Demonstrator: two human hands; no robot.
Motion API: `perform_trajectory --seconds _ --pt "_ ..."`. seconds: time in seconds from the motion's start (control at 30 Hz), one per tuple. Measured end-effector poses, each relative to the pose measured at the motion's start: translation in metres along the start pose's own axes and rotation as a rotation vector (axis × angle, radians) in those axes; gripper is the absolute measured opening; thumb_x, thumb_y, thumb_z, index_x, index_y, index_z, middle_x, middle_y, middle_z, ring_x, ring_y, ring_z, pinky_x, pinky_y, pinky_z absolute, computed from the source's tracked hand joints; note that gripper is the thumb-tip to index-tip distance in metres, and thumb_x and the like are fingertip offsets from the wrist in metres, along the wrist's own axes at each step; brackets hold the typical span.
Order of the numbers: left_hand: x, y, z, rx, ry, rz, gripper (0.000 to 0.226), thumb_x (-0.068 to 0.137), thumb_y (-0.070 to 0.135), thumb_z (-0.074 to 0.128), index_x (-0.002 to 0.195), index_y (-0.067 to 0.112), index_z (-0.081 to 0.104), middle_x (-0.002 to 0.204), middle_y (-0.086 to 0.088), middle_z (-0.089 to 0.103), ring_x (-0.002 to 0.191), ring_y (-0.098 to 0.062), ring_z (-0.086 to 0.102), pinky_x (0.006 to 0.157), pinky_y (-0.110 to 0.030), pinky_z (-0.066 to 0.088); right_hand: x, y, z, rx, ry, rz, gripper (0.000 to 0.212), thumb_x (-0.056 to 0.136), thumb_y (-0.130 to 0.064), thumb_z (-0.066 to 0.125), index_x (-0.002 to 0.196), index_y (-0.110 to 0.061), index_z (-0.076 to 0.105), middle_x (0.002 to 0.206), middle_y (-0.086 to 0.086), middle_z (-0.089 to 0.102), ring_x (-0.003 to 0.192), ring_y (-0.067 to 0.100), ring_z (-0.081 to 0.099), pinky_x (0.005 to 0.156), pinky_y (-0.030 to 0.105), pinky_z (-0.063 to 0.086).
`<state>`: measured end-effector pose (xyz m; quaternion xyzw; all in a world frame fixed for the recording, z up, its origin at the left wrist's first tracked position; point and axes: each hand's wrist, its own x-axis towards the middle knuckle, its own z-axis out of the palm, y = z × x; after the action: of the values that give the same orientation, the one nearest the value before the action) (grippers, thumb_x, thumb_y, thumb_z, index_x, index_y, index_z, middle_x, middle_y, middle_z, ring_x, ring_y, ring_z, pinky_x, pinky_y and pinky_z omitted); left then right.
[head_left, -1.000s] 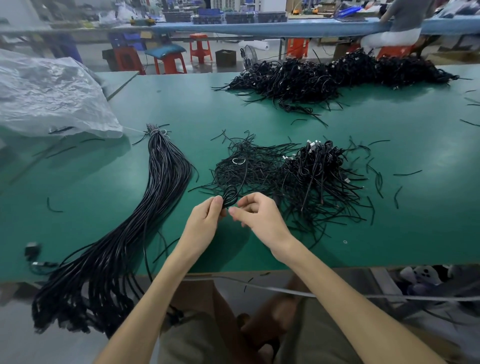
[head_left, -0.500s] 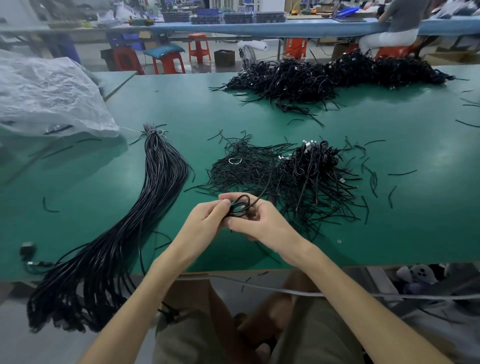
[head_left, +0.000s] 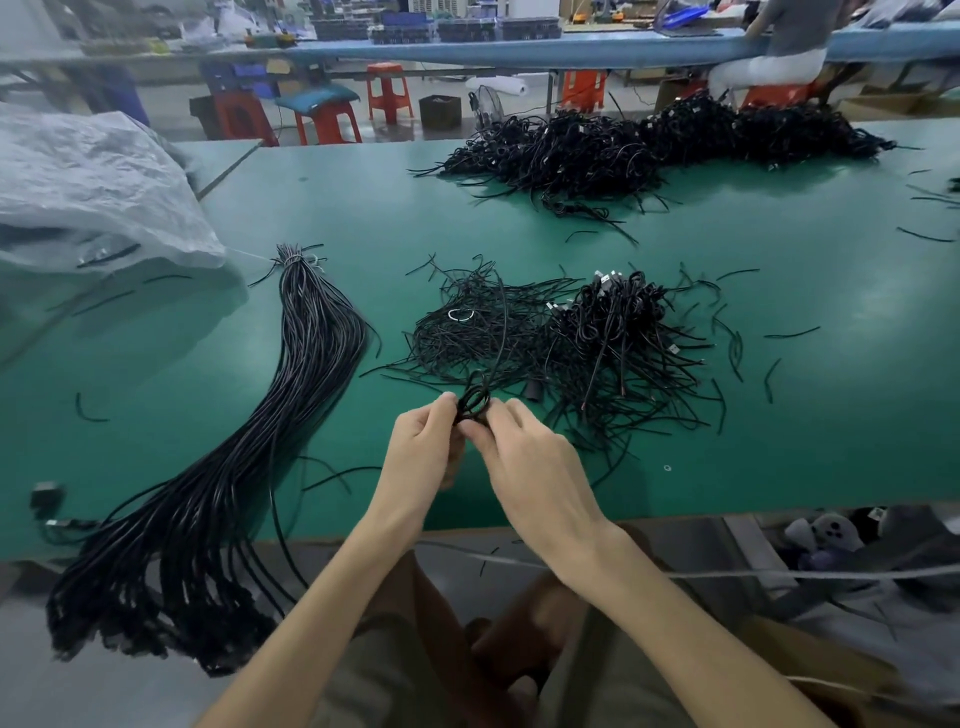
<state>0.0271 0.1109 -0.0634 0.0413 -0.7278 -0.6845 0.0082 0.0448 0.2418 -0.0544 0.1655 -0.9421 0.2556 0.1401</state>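
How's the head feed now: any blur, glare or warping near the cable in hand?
Head view: the coiled cable, left hand and right hand are sharp and evenly lit; soft sheen on the green table at right; wide-angle bends the far bench; corners smear.

Both hands meet at one grip point, fingertips almost touching. Left hand (head_left: 423, 447) sits just left of and below the grip, back of hand facing up, fingers curled, tips pinching the cable loop (head_left: 474, 401). Right hand (head_left: 530, 467) sits just right of and below the grip, thumb and forefinger pinching the same loop, other fingers bent. Both wrists are below the grip. The bare left forearm (head_left: 332, 587) and right forearm (head_left: 675, 613) converge on it in a V.
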Motion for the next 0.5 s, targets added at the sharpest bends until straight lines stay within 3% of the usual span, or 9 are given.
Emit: perform_trajectory --seconds 0.07,0.13,0.3,0.4,0.5 --pt "0.000 0.002 0.001 -0.020 0.006 -0.008 0.057 0.106 0.030 0.042 0.049 0.031 0.039 0.050 0.010 0.031 0.042 -0.008 0.024 0.039 -0.020 0.022 -0.001 0.002 0.004 0.145 0.008 0.016 0.045 0.106 -0.046 0.028 0.103 -0.015 0.060 0.089 -0.004 0.057 0.071 0.024 0.061 0.064 0.042 0.051" --pt "0.000 0.004 0.001 -0.024 0.000 -0.013 0.059 0.106 0.029 0.042 0.047 0.031 0.038 0.049 0.010 0.031 0.041 -0.008 0.024 0.038 -0.020 0.022 -0.001 0.005 0.004 0.457 -0.008 0.067 0.027 0.108 -0.032 0.046 0.088 -0.019 0.059 0.074 -0.011 0.055 0.061 0.012 0.056 0.063 0.035 0.049" --pt "-0.003 0.001 -0.003 -0.038 -0.008 -0.035 0.058 0.105 0.036 0.041 0.048 0.025 0.044 0.049 0.004 0.041 0.043 -0.011 0.029 0.041 -0.023 0.024 -0.002 -0.001 -0.004 0.858 -0.123 0.125 0.036 0.108 -0.023 0.048 0.078 -0.004 0.055 0.060 0.015 0.047 0.048 0.019 0.042 0.048 0.035 0.037" --pt "-0.005 0.001 -0.004 -0.046 -0.007 0.019 0.054 0.106 0.040 0.041 0.053 0.026 0.045 0.052 0.001 0.043 0.044 -0.013 0.030 0.041 -0.025 0.026 -0.001 -0.007 -0.003 1.032 -0.117 0.213 0.037 0.108 -0.016 0.047 0.076 0.003 0.050 0.062 0.012 0.037 0.049 0.019 0.030 0.046 0.035 0.024" --pt "-0.008 0.000 0.000 -0.067 0.026 0.038 0.056 0.107 0.039 0.039 0.055 0.022 0.048 0.056 -0.009 0.046 0.050 -0.024 0.036 0.049 -0.034 0.031 -0.001 -0.014 0.001 1.192 -0.116 0.330 0.036 0.107 -0.014 0.046 0.074 0.000 0.049 0.061 0.005 0.033 0.050 0.013 0.026 0.046 0.028 0.021"
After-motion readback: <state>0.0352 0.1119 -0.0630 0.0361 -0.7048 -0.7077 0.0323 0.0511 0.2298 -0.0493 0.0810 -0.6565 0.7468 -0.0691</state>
